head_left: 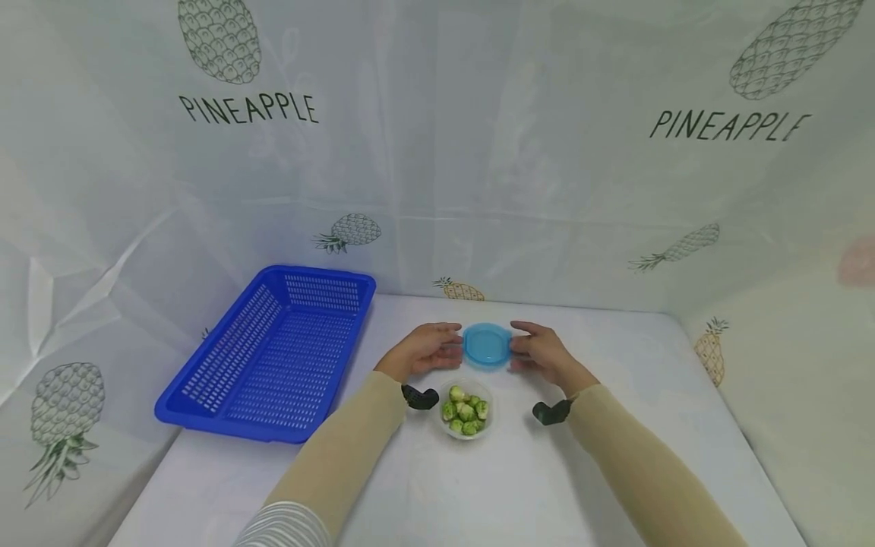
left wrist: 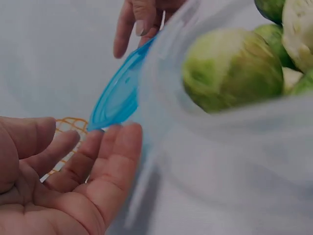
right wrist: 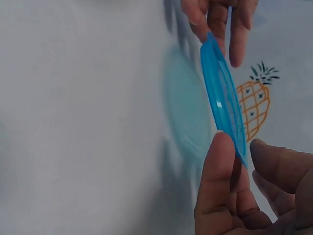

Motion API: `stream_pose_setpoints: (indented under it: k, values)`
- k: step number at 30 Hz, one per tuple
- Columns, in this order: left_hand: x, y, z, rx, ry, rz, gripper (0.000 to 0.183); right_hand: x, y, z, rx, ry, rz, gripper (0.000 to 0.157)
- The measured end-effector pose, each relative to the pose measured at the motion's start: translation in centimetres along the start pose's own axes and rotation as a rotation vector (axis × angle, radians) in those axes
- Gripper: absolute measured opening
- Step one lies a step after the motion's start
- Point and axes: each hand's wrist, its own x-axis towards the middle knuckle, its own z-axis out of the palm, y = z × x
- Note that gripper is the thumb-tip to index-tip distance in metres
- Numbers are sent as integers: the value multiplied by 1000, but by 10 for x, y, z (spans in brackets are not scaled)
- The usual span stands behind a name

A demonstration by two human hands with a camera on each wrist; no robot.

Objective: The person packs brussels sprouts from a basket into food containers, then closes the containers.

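A round blue lid (head_left: 487, 346) is suspended between the two hands, above its bluish shadow on the white table. My left hand (head_left: 432, 348) touches the lid's left edge with extended fingertips. In the left wrist view its thumb stands apart from the lid. On the opposite side, my right hand (head_left: 543, 352) supports the edge on its fingers, and its thumb (right wrist: 274, 159) stays beside the rim with a gap. Nearer the body, a clear round container (head_left: 443, 427) holds several halved and whole Brussels sprouts (head_left: 466, 411).
A blue perforated basket (head_left: 333, 365) stands at the left, close to the left forearm. Behind the table hangs a white sheet (head_left: 478, 167) printed with pineapples. Dark wrist cameras are strapped to both wrists, the left one close to the container.
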Motion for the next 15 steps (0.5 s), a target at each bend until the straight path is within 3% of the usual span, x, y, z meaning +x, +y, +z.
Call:
stream_pose_setpoints:
  k: [6, 15]
  values:
    - [-10, 11, -1, -5, 6, 37, 49, -10, -11, 5, -6, 7, -40, 60]
    - [-35, 18, 0, 103, 25, 117, 53, -31, -21, 23, -12, -29, -91, 56]
